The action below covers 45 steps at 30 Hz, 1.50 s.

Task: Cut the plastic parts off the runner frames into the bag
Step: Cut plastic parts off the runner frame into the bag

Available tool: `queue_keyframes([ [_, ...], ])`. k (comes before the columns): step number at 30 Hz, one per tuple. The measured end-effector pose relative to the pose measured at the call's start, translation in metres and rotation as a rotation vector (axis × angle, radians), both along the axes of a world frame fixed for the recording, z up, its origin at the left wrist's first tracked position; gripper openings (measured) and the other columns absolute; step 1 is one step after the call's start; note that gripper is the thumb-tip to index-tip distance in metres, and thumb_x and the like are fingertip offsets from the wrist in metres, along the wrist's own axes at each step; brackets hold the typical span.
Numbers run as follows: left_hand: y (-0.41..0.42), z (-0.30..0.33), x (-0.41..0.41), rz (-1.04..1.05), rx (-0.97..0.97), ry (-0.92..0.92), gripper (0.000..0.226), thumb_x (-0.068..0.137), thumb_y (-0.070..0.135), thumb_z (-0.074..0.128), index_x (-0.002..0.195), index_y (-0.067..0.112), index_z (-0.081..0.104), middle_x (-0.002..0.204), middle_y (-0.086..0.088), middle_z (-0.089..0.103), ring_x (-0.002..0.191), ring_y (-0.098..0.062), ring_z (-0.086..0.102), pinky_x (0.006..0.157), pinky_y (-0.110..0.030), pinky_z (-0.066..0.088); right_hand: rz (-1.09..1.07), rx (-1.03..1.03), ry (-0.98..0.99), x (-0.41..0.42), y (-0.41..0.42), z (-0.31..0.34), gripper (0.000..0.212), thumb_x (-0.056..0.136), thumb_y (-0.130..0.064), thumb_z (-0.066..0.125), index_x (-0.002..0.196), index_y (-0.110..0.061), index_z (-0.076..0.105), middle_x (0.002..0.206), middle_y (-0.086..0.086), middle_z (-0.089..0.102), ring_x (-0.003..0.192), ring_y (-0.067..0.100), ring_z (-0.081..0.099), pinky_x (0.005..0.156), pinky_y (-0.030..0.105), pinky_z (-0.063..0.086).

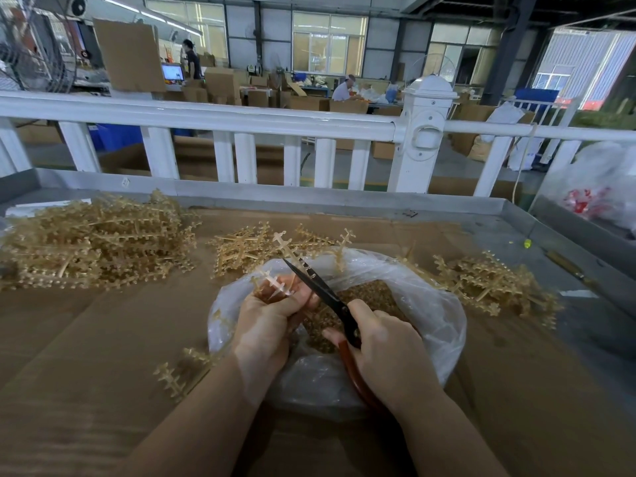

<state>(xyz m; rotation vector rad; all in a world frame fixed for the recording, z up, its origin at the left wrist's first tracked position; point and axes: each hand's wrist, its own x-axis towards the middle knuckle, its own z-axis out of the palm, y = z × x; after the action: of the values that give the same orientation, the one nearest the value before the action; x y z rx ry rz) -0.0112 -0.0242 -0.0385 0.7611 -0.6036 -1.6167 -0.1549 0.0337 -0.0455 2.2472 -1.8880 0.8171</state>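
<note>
The scissors (330, 301) serve as the landmark. Their red handles sink under the right hand (385, 356), so the finger loops stay unseen. Left of the blades, the left hand (272, 315) covers the lower part of the runner frame (275, 284) it grips. Beneath them, the clear bag (430, 304) blurs its brown parts into one mass. Far left, the frame pile (89, 242) runs off the edge.
</note>
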Motion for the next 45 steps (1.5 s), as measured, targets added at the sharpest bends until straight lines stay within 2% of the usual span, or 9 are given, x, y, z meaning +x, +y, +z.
queue_keyframes([
  [8,0.002,0.001,0.002,-0.031,0.008,-0.005,0.034,0.061,-0.003,0.066,0.095,-0.005,0.064,0.082,-0.013,0.072,0.068,-0.018,0.071,0.066,-0.024,0.059,-0.008,-0.031,-0.008,0.001,0.000,0.000,0.030,0.090,-0.053,0.048,0.094,-0.023,0.052,0.067,-0.012,0.047,0.057,0.008,0.045,0.054,0.019,0.031],
  [11,0.003,0.002,0.003,-0.056,0.048,-0.022,0.037,0.064,0.009,0.068,0.100,0.000,0.064,0.084,-0.010,0.071,0.073,-0.018,0.069,0.062,-0.025,0.057,-0.006,-0.043,-0.015,0.001,0.000,0.000,0.030,0.089,-0.052,0.050,0.093,-0.023,0.053,0.066,-0.012,0.046,0.056,0.007,0.044,0.053,0.018,0.030],
  [14,0.001,0.003,0.003,-0.074,0.083,-0.030,0.040,0.067,0.018,0.068,0.105,0.004,0.064,0.085,-0.007,0.069,0.077,-0.017,0.066,0.068,-0.026,0.055,-0.010,-0.063,-0.023,0.001,0.000,-0.001,0.030,0.088,-0.052,0.053,0.090,-0.023,0.053,0.063,-0.013,0.045,0.053,0.008,0.042,0.049,0.016,0.026],
  [18,-0.003,0.003,0.001,-0.047,0.147,-0.027,0.004,0.083,0.005,0.062,0.086,0.007,0.062,0.078,-0.007,0.066,0.067,-0.015,0.064,0.062,-0.022,0.057,-0.018,-0.101,-0.049,0.002,0.001,-0.003,0.030,0.086,-0.054,0.055,0.087,-0.024,0.053,0.061,-0.012,0.046,0.051,0.007,0.045,0.049,0.015,0.029],
  [21,-0.004,0.002,0.002,-0.045,0.152,-0.051,0.005,0.086,0.003,0.060,0.083,0.007,0.062,0.069,-0.005,0.067,0.059,-0.012,0.065,0.058,-0.022,0.056,-0.023,-0.127,-0.063,0.002,0.001,-0.005,0.028,0.086,-0.053,0.056,0.086,-0.025,0.053,0.061,-0.013,0.046,0.052,0.004,0.041,0.050,0.015,0.030],
  [28,-0.001,0.002,0.002,-0.092,0.102,-0.083,0.008,0.087,0.001,0.056,0.092,0.000,0.063,0.074,-0.011,0.069,0.070,-0.019,0.065,0.077,-0.032,0.055,-0.036,-0.156,-0.081,0.004,0.001,-0.006,0.027,0.085,-0.051,0.057,0.088,-0.025,0.055,0.066,-0.013,0.051,0.059,0.004,0.046,0.055,0.012,0.030],
  [35,0.004,0.006,0.002,-0.129,0.066,-0.080,0.010,0.086,0.002,0.056,0.084,0.000,0.065,0.066,-0.009,0.070,0.057,-0.015,0.068,0.057,-0.024,0.058,-0.017,-0.132,-0.104,0.004,0.000,-0.007,0.034,0.085,-0.057,0.045,0.092,-0.026,0.055,0.072,-0.010,0.055,0.067,0.008,0.053,0.061,0.018,0.042],
  [40,0.006,0.007,0.002,-0.139,0.060,-0.046,0.010,0.082,0.003,0.057,0.087,-0.001,0.065,0.067,-0.011,0.071,0.059,-0.018,0.070,0.050,-0.025,0.055,-0.019,-0.135,-0.102,0.004,0.000,-0.007,0.035,0.085,-0.057,0.045,0.093,-0.025,0.057,0.074,-0.010,0.057,0.069,0.009,0.055,0.062,0.018,0.044],
  [45,0.005,0.004,0.004,-0.132,0.067,-0.065,0.010,0.084,0.003,0.057,0.089,-0.002,0.065,0.072,-0.014,0.072,0.062,-0.020,0.071,0.051,-0.027,0.055,-0.020,-0.122,-0.099,0.004,0.000,-0.007,0.034,0.085,-0.057,0.046,0.096,-0.026,0.057,0.077,-0.010,0.057,0.072,0.010,0.055,0.065,0.020,0.045],
])
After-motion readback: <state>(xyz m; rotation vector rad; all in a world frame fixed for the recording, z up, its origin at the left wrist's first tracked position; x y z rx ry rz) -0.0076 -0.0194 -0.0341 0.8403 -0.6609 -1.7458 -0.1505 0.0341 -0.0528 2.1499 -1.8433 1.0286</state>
